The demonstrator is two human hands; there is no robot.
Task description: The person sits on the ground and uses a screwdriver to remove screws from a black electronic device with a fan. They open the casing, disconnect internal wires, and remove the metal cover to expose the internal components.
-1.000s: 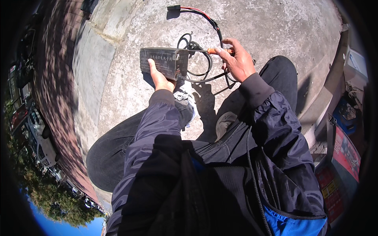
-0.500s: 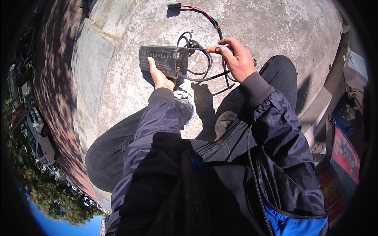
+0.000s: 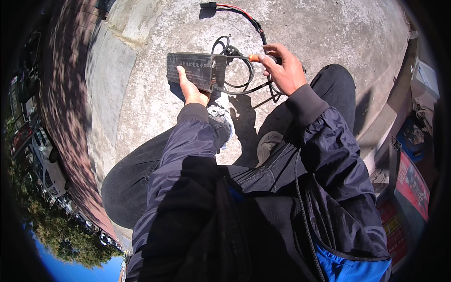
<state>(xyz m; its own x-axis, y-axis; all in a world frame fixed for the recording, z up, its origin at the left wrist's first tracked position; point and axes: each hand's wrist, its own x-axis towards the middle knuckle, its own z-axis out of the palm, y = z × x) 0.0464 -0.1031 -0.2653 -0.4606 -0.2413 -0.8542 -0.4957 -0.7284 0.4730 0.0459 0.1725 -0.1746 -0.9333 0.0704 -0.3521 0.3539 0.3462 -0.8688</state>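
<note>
My left hand [image 3: 190, 90] is closed around a black box-shaped battery charger [image 3: 195, 70], thumb on its printed long side. The charger's vented end faces right. In my right hand [image 3: 289, 71] is a screwdriver [image 3: 254, 58] with an orange and dark handle, gripped between thumb and fingers. Its thin shaft points left and reaches the charger's vented end, near the upper edge; whether the tip sits in a screw is too small to tell. A black cable [image 3: 248, 92] runs from the charger's lower right corner, passing beneath my right hand.
A looped black cord [image 3: 249, 75] lies on the concrete [image 3: 159, 122] behind the screwdriver. Farther off, a red and black lead ends in a black connector [image 3: 208, 5]. My bent knees flank the work. Boxes and a red printed panel [image 3: 411, 181] stand at the right edge.
The charger has turned slightly in my left hand, showing more of its vented end. My right hand has shifted a little and its fingers have changed position around the screwdriver handle.
</note>
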